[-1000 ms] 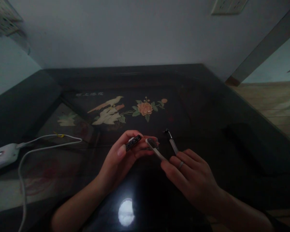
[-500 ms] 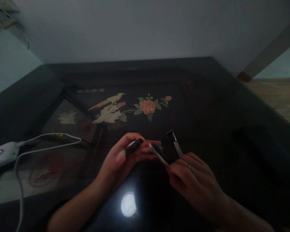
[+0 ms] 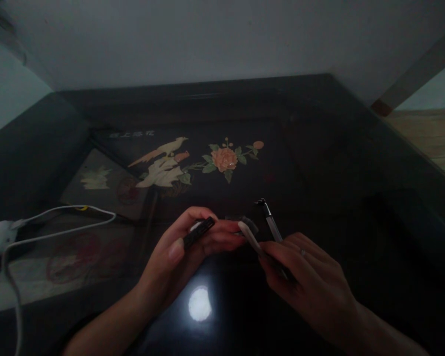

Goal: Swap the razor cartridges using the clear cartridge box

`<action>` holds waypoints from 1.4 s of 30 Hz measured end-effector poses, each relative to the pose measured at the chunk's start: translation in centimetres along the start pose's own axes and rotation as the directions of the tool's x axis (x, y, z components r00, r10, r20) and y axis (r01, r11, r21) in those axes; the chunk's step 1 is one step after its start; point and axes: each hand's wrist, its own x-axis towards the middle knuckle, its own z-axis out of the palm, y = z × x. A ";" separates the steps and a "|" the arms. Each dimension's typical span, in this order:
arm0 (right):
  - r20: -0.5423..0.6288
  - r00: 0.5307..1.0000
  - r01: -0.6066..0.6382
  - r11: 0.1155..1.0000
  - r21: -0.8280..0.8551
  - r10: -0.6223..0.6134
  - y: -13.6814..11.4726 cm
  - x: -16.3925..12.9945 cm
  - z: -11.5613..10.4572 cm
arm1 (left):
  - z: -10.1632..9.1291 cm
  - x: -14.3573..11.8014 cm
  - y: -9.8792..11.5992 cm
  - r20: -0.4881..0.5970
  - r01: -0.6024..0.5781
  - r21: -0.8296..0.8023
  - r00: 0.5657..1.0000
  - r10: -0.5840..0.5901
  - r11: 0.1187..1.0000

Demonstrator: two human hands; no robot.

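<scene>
Two hands meet above the dark surface (image 3: 330,163), each closed on something small. The left hand (image 3: 178,257) pinches a black block (image 3: 199,233) between thumb and fingertips, tilted with its far end raised; gripping it by the edges probably leaves its long face clear. The other fingers of that hand reach forward beneath it, loosely parted and slightly curled. The right hand (image 3: 307,277) has its thumb and forefinger closed on a brush (image 3: 249,238), whose pale head lies just beside the left fingertips, seemingly touching them. Holding it by the handle frees the dark bristles, which face away. A slim metal tool (image 3: 272,226) sticks out beyond the right knuckles; whether those fingers hold it or it lies on the surface, I cannot tell.
</scene>
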 end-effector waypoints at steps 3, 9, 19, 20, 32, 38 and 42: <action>0.006 1.000 0.012 1.000 -0.003 -0.012 0.0 -0.1 0.0 | -0.1 -0.2 0.0 -0.005 0.006 0.003 1.000 -0.006 1.000; -0.024 1.000 -0.011 1.000 0.027 0.012 0.0 0.2 -0.3 | -0.2 0.1 -0.2 -0.001 -0.018 0.046 1.000 0.018 0.999; 0.303 0.877 -0.480 0.701 0.527 0.373 0.3 0.8 -2.1 | 0.0 0.2 -1.2 0.020 -0.086 0.113 0.996 0.084 0.990; 0.348 0.857 -0.516 0.637 0.572 0.381 0.3 0.7 -2.0 | 0.0 0.1 -1.3 0.023 -0.088 0.118 0.996 0.086 0.989; 0.431 0.838 -0.541 0.414 0.732 0.333 -0.2 0.2 -1.3 | 0.3 -0.3 -1.9 -0.053 -0.037 0.124 0.998 0.044 0.992; 0.400 0.860 -0.510 0.557 0.655 0.317 -0.6 0.0 -0.9 | 0.5 -0.4 -2.2 -0.080 -0.042 0.082 0.996 0.049 0.996; 0.368 0.870 -0.492 0.584 0.646 0.328 -0.6 -0.1 -0.6 | 0.6 -0.4 -2.2 -0.105 -0.055 0.086 0.992 0.064 0.995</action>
